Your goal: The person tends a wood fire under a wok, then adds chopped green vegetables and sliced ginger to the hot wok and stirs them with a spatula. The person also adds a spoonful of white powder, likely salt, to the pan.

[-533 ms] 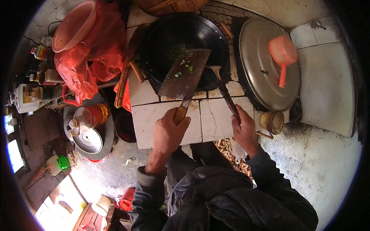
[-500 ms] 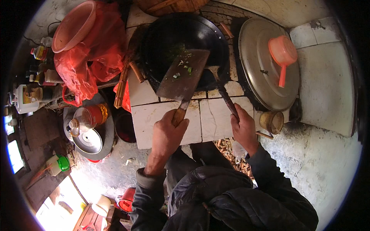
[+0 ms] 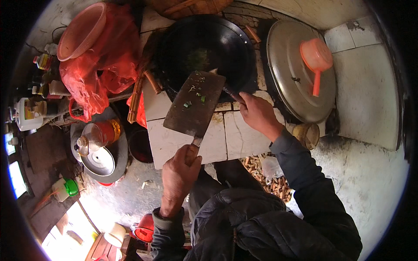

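My left hand (image 3: 179, 175) is closed round the handle of a wide, dark cleaver (image 3: 191, 118). Its blade lies tilted over the near rim of the black wok (image 3: 228, 41), with bits of chopped greens (image 3: 187, 104) stuck on its face. My right hand (image 3: 260, 114) grips the handle of a spatula (image 3: 234, 95) whose head is mostly hidden behind the blade. Greenish matter (image 3: 198, 58) shows at the wok's bottom.
White tiles (image 3: 183, 145) edge the stove. At the right, a pink dipper (image 3: 316, 54) rests on a large metal lid (image 3: 283, 74). Red plastic bags (image 3: 117, 43) and a pink basket (image 3: 82, 32) stand left, above an oil bottle (image 3: 102, 132).
The cleaver has moved toward me and left, off much of the wok. My right hand has moved up and left, bringing the spatula close against the blade.
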`<act>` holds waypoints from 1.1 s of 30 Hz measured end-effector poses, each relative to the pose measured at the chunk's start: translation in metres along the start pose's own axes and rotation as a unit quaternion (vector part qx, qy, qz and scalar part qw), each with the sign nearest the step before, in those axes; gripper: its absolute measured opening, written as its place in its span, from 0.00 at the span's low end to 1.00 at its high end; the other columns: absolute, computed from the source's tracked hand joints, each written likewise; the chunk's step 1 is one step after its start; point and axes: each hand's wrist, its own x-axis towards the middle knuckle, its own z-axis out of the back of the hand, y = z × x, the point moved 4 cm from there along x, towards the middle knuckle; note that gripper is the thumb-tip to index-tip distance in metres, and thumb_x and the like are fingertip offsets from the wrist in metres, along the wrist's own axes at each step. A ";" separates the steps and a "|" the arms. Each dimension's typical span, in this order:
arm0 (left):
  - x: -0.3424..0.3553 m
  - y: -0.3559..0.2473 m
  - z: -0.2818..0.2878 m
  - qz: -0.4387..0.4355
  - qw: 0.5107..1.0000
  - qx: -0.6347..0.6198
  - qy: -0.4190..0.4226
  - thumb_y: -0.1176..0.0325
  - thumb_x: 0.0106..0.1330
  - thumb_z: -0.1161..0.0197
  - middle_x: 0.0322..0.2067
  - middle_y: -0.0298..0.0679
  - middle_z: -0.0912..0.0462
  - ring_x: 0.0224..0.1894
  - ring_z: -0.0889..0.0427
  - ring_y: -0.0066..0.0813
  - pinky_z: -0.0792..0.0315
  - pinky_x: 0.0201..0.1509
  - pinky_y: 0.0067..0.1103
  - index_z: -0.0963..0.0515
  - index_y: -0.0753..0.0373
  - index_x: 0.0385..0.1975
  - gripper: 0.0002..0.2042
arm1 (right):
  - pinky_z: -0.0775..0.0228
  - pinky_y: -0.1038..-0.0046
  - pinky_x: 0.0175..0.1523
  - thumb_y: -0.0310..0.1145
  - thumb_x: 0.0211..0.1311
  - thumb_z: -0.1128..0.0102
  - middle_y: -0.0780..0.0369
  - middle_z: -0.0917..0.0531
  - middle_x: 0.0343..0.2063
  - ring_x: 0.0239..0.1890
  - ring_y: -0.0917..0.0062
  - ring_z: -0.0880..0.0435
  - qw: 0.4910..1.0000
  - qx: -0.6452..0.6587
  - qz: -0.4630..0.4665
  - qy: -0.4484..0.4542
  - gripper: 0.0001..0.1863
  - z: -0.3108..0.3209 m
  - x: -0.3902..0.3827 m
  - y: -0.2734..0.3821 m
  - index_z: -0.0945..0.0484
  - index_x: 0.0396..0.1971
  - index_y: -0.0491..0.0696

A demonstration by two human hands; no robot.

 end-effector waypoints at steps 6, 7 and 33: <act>-0.008 0.006 -0.003 -0.010 1.000 0.003 -0.001 0.64 0.64 0.27 0.36 0.52 0.12 0.41 0.11 0.58 0.18 0.44 0.40 0.19 0.60 0.51 0.17 | 0.20 0.51 0.45 0.34 0.71 0.38 0.49 0.11 0.37 0.42 0.51 0.11 0.999 -0.007 -0.023 0.039 0.19 -0.015 0.000 0.000 0.21 0.58 0.44; -0.010 0.007 -0.004 -0.006 1.000 0.002 0.004 0.64 0.64 0.27 0.36 0.52 0.12 0.41 0.11 0.58 0.18 0.43 0.40 0.19 0.61 0.50 0.17 | 0.20 0.52 0.45 0.35 0.71 0.37 0.49 0.12 0.38 0.43 0.51 0.11 0.999 0.005 -0.016 0.038 0.20 -0.014 -0.002 0.001 0.21 0.59 0.43; -0.063 0.053 -0.021 -0.103 0.986 0.058 -0.114 0.67 0.61 0.23 0.37 0.48 0.12 0.36 0.10 0.52 0.16 0.37 0.38 0.20 0.62 0.53 0.21 | 0.29 0.57 0.75 0.34 0.79 0.40 0.51 0.22 0.67 0.68 0.58 0.20 0.641 0.767 0.021 0.025 0.22 0.008 0.158 0.012 0.25 0.66 0.38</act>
